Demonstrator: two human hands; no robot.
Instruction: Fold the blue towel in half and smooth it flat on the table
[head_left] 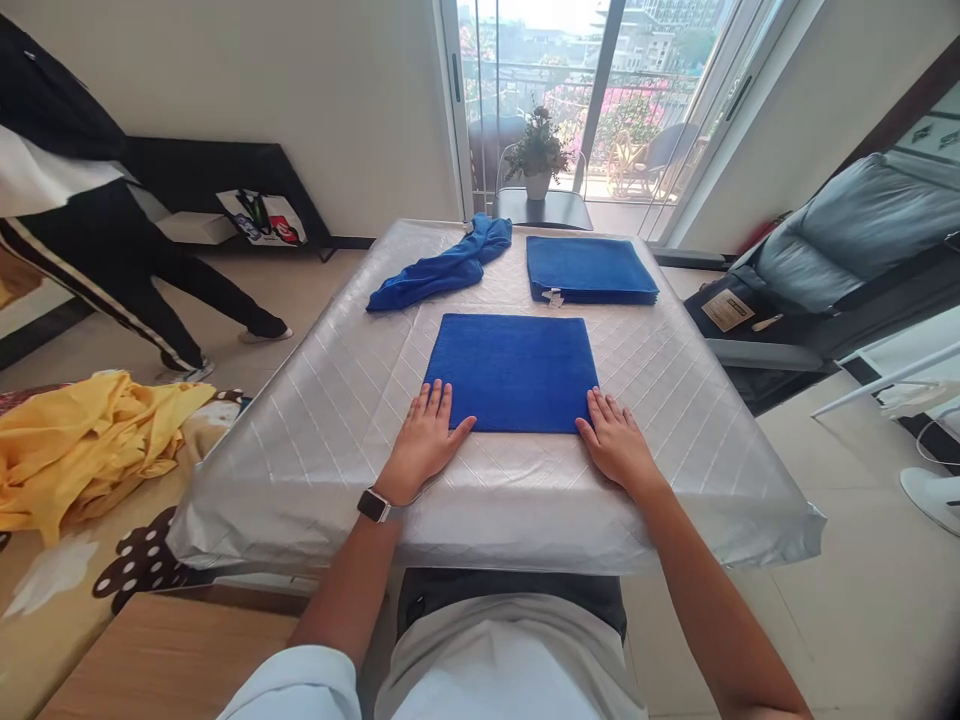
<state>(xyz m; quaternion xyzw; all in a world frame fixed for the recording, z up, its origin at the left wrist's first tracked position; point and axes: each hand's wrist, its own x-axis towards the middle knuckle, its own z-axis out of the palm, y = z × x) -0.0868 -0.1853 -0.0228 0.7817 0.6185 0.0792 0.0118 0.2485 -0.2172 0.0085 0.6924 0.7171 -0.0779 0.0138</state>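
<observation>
The flat blue towel (514,372) lies straight ahead of me on the silver tablecloth (322,420), its longer side apparently running left to right. My left hand (427,442) rests at its near left corner, my right hand (616,440) at its near right corner; neither is clearly nearer. Both hands are flat, palms down, thumbs spread inward, pinching nothing. A blue towel stack (589,266) sits beyond, to the right.
</observation>
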